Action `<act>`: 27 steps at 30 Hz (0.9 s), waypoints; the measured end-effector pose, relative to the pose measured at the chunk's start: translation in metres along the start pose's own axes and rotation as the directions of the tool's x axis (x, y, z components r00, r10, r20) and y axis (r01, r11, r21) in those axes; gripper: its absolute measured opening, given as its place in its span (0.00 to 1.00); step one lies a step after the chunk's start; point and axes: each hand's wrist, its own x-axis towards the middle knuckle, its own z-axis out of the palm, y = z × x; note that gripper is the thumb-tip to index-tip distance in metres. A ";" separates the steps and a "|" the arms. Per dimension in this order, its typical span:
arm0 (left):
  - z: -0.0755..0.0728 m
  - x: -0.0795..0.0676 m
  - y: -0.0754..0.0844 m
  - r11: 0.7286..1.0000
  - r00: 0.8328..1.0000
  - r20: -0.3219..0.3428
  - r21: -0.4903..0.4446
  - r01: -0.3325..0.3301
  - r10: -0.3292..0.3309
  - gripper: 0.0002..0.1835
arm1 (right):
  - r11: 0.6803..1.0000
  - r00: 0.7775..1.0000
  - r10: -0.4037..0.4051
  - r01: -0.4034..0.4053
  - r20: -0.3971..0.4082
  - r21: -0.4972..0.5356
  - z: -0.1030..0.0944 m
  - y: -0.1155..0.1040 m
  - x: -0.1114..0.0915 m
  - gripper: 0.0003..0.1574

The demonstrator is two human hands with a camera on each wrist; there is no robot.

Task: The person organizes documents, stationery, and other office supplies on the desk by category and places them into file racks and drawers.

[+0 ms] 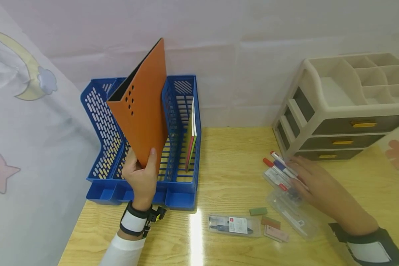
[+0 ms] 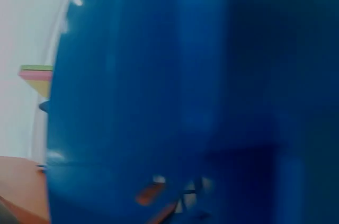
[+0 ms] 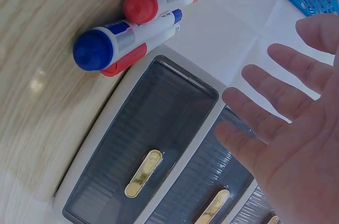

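My left hand (image 1: 141, 177) grips the lower end of an orange folder (image 1: 149, 111), thumb on its face. The folder stands tilted in a section of the blue file rack (image 1: 197, 159), its top above the rack. Blue plastic of the rack fills most of the left wrist view. On the right, my right hand (image 1: 322, 188) is over the table beside a few markers, among them a red-capped marker (image 1: 268, 162) and a blue marker (image 3: 95, 49). The right wrist view shows its fingers (image 3: 278, 89) extended and spread, holding nothing.
Thin booklets (image 1: 191, 136) stand in the rack's right section. A clear pencil case (image 1: 234, 225), a green eraser-like block (image 1: 258, 211), small pinkish blocks (image 1: 276, 233) and an empty clear case (image 1: 296, 218) lie in front. At right stands a cream drawer organizer (image 1: 326, 99).
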 end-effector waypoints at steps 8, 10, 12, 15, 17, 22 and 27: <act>-0.016 -0.010 -0.012 0.999 0.993 0.118 -0.044 0.025 -0.020 0.18 | 0.999 0.999 0.031 -0.031 0.026 -0.006 -0.002 -0.002 -0.001 0.32; -0.021 -0.010 -0.014 0.997 0.984 0.172 -0.055 0.047 -0.037 0.21 | 1.000 0.999 0.031 -0.030 0.023 -0.003 -0.002 -0.001 -0.001 0.32; -0.026 -0.012 -0.015 0.996 0.972 0.228 -0.061 0.069 -0.054 0.24 | 1.000 1.000 0.025 -0.025 0.017 0.000 -0.001 -0.001 -0.002 0.33; -0.032 -0.014 -0.016 0.995 0.952 0.297 -0.052 0.089 -0.069 0.28 | 1.000 1.000 0.022 -0.022 0.008 0.002 -0.001 -0.001 -0.002 0.36; -0.034 -0.015 -0.017 0.995 0.941 0.330 -0.047 0.093 -0.072 0.31 | 1.000 1.000 0.020 -0.020 0.003 0.002 -0.002 -0.001 -0.002 0.38; -0.037 -0.015 -0.016 0.993 0.928 0.360 -0.026 0.111 -0.094 0.35 | 1.000 1.000 0.023 -0.023 0.006 -0.002 -0.003 -0.001 -0.003 0.31; -0.039 -0.015 -0.015 0.988 0.913 0.380 0.022 0.151 -0.148 0.33 | 0.999 0.999 0.046 -0.045 0.026 -0.015 -0.005 0.000 -0.006 0.36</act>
